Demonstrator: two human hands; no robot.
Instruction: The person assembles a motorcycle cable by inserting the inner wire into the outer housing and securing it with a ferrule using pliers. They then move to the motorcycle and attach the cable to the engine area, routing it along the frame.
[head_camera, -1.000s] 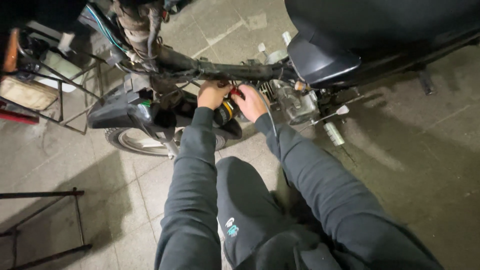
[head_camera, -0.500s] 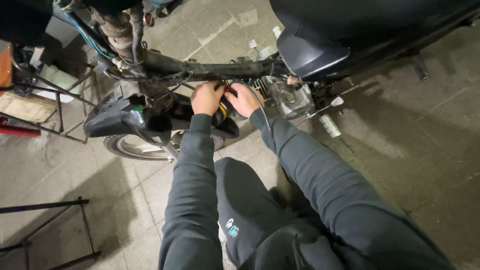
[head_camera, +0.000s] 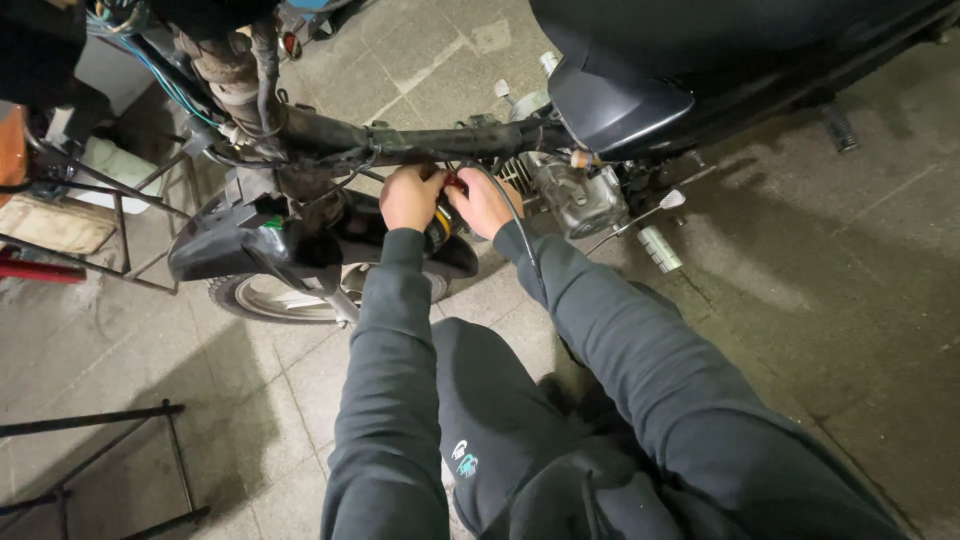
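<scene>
A grey paved floor (head_camera: 800, 330) carries the motorcycle's front wheel (head_camera: 270, 295) and a black metal frame (head_camera: 120, 460).

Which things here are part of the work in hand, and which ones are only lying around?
In use: left hand, right hand, small red part, frame tube, engine.
Lying about: metal stand, red bar, front wheel.

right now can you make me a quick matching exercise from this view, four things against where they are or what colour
1 left hand
2 front wheel
3 engine
4 seat

a black, top right
b silver metal, right of the hands
c under the black fender, on the paving
d at a small red part below the frame tube

Pairs: 1-d, 2-c, 3-b, 4-a
</scene>
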